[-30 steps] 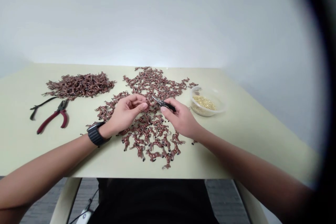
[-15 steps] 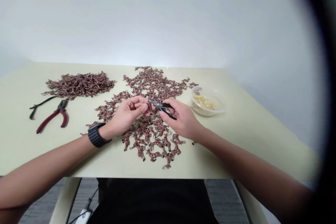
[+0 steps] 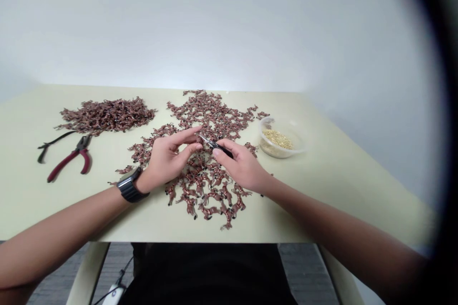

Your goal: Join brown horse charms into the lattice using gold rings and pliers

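Observation:
My left hand point(image 3: 173, 153), a dark watch on its wrist, pinches a small brown animal figure point(image 3: 199, 140) between thumb and fingers, and the figure is mostly hidden. In my right hand point(image 3: 243, 162) are small black-handled pliers point(image 3: 222, 148). Their handles are squeezed together and the metal jaws reach the figure at my left fingertips. Whether the jaws grip a small part there is too fine to make out. Under both hands spreads a loose layer of similar brown animal figures point(image 3: 214, 195).
A denser heap of brown figures point(image 3: 109, 115) lies at the back left. Before it rest red-handled pliers point(image 3: 64, 163) and a thin black tool point(image 3: 53, 143). To the right stands a clear round tub point(image 3: 302, 145) with tiny gold pieces point(image 3: 278, 139).
The pliers' handles have come together in my right hand. My left fingers have straightened, the index finger now stretched out above the pinched figure.

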A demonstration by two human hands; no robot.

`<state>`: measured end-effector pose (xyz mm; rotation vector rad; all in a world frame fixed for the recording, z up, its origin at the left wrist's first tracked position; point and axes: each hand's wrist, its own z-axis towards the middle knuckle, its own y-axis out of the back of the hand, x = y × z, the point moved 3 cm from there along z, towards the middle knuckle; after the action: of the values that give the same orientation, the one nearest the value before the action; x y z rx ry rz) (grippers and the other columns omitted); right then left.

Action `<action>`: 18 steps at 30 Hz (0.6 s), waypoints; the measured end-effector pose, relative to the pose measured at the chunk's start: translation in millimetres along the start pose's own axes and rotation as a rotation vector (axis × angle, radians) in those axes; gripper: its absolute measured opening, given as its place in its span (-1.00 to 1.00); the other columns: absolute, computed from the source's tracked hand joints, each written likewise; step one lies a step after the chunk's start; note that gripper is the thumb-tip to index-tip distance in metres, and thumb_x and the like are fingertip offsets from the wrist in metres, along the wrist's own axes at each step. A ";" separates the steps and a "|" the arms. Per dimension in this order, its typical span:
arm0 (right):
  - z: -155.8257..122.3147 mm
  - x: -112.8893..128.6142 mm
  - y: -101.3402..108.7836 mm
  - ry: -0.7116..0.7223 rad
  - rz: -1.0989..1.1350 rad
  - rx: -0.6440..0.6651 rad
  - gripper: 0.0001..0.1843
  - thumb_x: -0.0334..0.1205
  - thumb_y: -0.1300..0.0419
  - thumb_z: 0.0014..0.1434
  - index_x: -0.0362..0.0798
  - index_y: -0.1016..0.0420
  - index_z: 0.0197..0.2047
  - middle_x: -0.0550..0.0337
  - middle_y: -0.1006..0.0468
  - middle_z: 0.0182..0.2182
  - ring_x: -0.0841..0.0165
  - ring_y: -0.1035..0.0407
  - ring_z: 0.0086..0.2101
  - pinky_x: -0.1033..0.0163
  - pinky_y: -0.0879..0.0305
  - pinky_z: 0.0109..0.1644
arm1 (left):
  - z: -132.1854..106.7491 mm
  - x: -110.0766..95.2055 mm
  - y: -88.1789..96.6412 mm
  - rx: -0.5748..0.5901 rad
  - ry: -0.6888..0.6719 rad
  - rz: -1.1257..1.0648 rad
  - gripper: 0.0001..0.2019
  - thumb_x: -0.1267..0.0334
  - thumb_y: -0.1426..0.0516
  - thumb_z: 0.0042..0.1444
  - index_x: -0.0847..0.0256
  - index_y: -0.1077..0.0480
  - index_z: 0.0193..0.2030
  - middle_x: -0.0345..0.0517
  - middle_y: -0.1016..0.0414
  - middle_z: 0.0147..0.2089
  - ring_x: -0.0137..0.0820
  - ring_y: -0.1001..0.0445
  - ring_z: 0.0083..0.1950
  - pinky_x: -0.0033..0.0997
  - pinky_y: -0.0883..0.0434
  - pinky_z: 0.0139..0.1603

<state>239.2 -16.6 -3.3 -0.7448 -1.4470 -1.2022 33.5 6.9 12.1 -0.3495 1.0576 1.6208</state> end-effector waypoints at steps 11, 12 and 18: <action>-3.4 5.4 -2.4 -0.437 0.682 0.329 -0.56 0.19 -0.10 0.33 -0.07 -0.39 -0.19 0.36 -0.01 -0.45 0.47 0.26 -0.52 0.33 0.30 -0.54 | 7.8 17.3 12.1 0.193 -0.421 0.333 -0.48 0.40 -0.20 0.28 0.08 -0.36 0.37 0.06 -0.57 0.18 -0.17 -0.56 0.16 -0.02 -0.50 0.23; -3.4 6.5 0.8 -0.386 0.601 0.272 -0.56 0.20 -0.10 0.33 -0.06 -0.39 -0.18 0.36 -0.03 -0.45 0.48 0.23 -0.52 0.32 0.26 -0.54 | 8.4 13.8 11.0 0.144 -0.320 0.249 -0.50 0.33 -0.24 0.26 0.09 -0.39 0.34 0.06 -0.62 0.11 -0.19 -0.60 0.07 -0.07 -0.54 0.16; -7.7 21.2 18.8 0.147 -0.228 -0.145 -0.70 0.07 -0.16 0.34 0.01 -0.41 -0.08 0.26 -0.26 -0.44 0.40 -0.11 -0.45 0.23 -0.02 -0.38 | 5.7 9.8 -6.7 0.153 0.346 -0.567 -0.57 0.19 -0.33 0.18 0.21 -0.53 0.18 0.00 -0.68 -0.18 -0.32 -0.63 -0.20 -0.26 -0.58 -0.02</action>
<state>253.8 -21.5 21.7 -0.5857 -1.3588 -1.5178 37.8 17.5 5.4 -0.7696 1.1964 0.9858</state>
